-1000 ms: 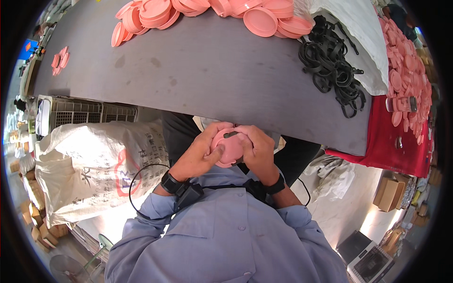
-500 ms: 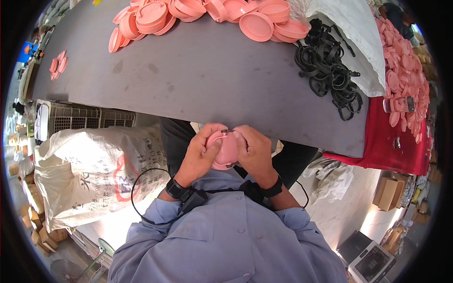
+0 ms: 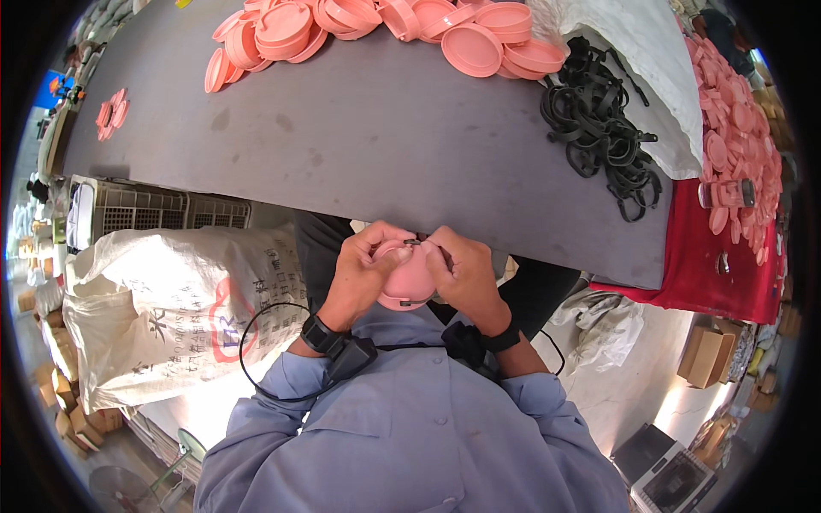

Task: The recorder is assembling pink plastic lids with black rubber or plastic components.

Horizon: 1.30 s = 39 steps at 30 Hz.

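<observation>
- Holds a round pink lid (image 3: pixel 409 280) in both hands, over the lap, just beside the near edge of a grey table (image 3: pixel 342 154).
- Grips the lid's left side with the left hand (image 3: pixel 361 272), thumb laid over the face, fingers bent around the far left rim.
- Pinches at a small black fitting (image 3: pixel 414 242) on the far rim with the right hand (image 3: pixel 462 269), fingers curled closed; cannot tell their exact hold behind the thumb.
- Shows another dark piece (image 3: pixel 409 303) at the near rim.
- Faces more pink lids (image 3: pixel 472 50), piled along the far side of the table.
- Has a tangle of black straps (image 3: pixel 609 137) at the table's right, next to a white bag (image 3: pixel 663 81), and a few small pink parts (image 3: pixel 111 115) at its far left.
- Has a red cloth (image 3: pixel 744 295) to the right, under a heap of pink pieces (image 3: pixel 735 128) and a clear jar (image 3: pixel 727 194).
- Sits near a white woven sack (image 3: pixel 145 333) on the left.
</observation>
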Each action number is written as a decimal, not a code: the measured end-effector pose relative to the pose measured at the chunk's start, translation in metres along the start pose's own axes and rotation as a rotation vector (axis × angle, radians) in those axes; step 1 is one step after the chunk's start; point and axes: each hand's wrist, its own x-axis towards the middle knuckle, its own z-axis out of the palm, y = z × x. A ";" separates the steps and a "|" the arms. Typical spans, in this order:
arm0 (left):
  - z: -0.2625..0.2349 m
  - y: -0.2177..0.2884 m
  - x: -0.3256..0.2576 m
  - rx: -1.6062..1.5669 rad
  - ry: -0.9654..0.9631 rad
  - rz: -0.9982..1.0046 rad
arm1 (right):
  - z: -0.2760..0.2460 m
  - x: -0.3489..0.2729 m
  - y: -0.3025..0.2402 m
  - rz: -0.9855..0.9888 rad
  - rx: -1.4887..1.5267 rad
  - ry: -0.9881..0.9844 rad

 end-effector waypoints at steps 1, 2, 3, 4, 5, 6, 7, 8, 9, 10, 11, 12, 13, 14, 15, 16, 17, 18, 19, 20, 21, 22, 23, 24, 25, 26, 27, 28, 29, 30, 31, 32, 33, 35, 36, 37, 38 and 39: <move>-0.001 0.001 0.000 0.002 0.000 -0.001 | -0.001 0.000 0.002 -0.017 -0.008 -0.010; -0.001 0.003 -0.001 0.025 -0.004 0.007 | 0.000 0.000 0.003 -0.034 -0.016 -0.019; -0.001 0.004 -0.001 0.048 -0.009 0.015 | 0.001 0.000 0.001 -0.034 -0.014 -0.018; 0.000 0.007 -0.002 0.049 -0.006 0.016 | 0.001 0.001 -0.001 -0.093 -0.029 0.039; 0.001 0.009 -0.002 0.038 -0.010 0.032 | 0.002 0.002 -0.002 -0.153 -0.044 0.096; 0.002 0.011 -0.002 0.027 -0.014 0.048 | 0.002 0.000 -0.001 -0.155 -0.042 0.095; 0.001 0.011 -0.002 0.028 -0.011 0.050 | 0.002 -0.004 0.001 -0.126 -0.011 0.080; 0.000 0.010 -0.001 0.041 -0.017 0.073 | 0.002 -0.005 0.001 -0.096 0.020 0.064; -0.001 0.009 0.000 0.053 -0.022 0.095 | 0.002 -0.006 -0.001 -0.098 0.021 0.062; -0.002 0.007 0.001 0.054 -0.018 0.093 | 0.001 -0.007 -0.005 -0.135 0.033 0.079; -0.004 0.006 0.003 0.006 0.045 0.097 | 0.001 -0.008 -0.009 -0.172 0.046 0.095; -0.005 0.005 0.005 -0.042 0.108 0.100 | -0.001 -0.008 -0.013 -0.171 0.048 0.092; -0.005 0.015 0.004 -0.061 0.137 0.046 | -0.003 -0.009 -0.017 -0.312 0.051 0.035; -0.006 0.015 0.004 -0.059 0.143 0.044 | -0.005 -0.009 -0.018 -0.453 0.055 -0.022; -0.007 0.015 0.004 -0.079 0.143 0.048 | -0.008 -0.013 -0.016 -0.419 -0.002 -0.127; -0.007 0.015 0.004 -0.099 0.139 0.052 | -0.010 -0.015 -0.013 -0.418 0.000 -0.127; -0.007 0.011 0.004 -0.098 0.139 0.051 | -0.010 -0.016 -0.008 -0.407 -0.026 -0.157; -0.007 0.002 0.005 0.012 0.134 0.104 | -0.010 -0.016 -0.004 -0.396 -0.052 -0.186; -0.007 -0.005 0.005 0.124 0.129 0.154 | -0.008 -0.018 -0.002 -0.393 -0.049 -0.187; -0.008 -0.010 0.004 0.126 0.129 0.151 | -0.005 -0.020 0.000 -0.481 -0.219 -0.222; -0.008 -0.014 0.004 0.202 0.126 0.110 | -0.004 -0.021 0.001 -0.567 -0.391 -0.256; -0.007 -0.019 0.002 0.275 0.119 0.066 | -0.001 -0.023 0.000 -0.559 -0.391 -0.255; -0.008 -0.023 0.002 0.298 0.137 0.045 | 0.002 -0.023 -0.002 -0.577 -0.461 -0.299; -0.010 -0.027 0.000 0.297 0.130 0.044 | 0.005 -0.023 -0.003 -0.594 -0.532 -0.341; -0.012 -0.027 0.003 0.324 0.153 0.096 | 0.005 -0.020 -0.002 -0.589 -0.544 -0.330; -0.012 -0.024 0.006 0.350 0.176 0.152 | 0.005 -0.017 0.001 -0.569 -0.449 -0.297; -0.012 -0.020 -0.001 0.347 0.230 0.176 | 0.004 -0.014 0.001 -0.551 -0.354 -0.262; -0.016 -0.020 -0.003 0.353 0.248 0.219 | 0.005 -0.010 -0.001 -0.562 -0.372 -0.244; -0.013 -0.018 -0.005 0.353 0.256 0.228 | 0.006 -0.012 -0.004 -0.257 -0.142 -0.144; -0.008 -0.017 -0.008 0.352 0.264 0.235 | 0.007 -0.014 -0.007 0.043 0.096 -0.040; -0.003 -0.018 -0.011 0.342 0.264 0.246 | 0.015 -0.014 0.001 0.059 0.146 0.001; 0.001 -0.019 -0.017 0.333 0.262 0.247 | 0.022 -0.016 0.010 0.047 0.138 0.019; 0.002 -0.025 -0.016 0.330 0.241 0.234 | 0.026 -0.016 0.020 -0.039 0.048 0.029; 0.006 -0.030 -0.017 0.271 0.200 0.218 | 0.026 -0.020 0.017 -0.127 -0.049 0.034; 0.007 -0.033 -0.016 0.216 0.168 0.180 | 0.025 -0.023 0.016 -0.132 -0.057 0.046; 0.006 -0.039 -0.013 0.227 0.161 0.181 | 0.025 -0.025 0.012 -0.089 -0.090 0.043; 0.005 -0.047 -0.009 0.228 0.159 0.176 | 0.027 -0.026 0.009 -0.045 -0.121 0.038; 0.002 -0.059 -0.005 0.389 0.157 0.264 | 0.031 -0.025 0.008 -0.037 -0.119 0.038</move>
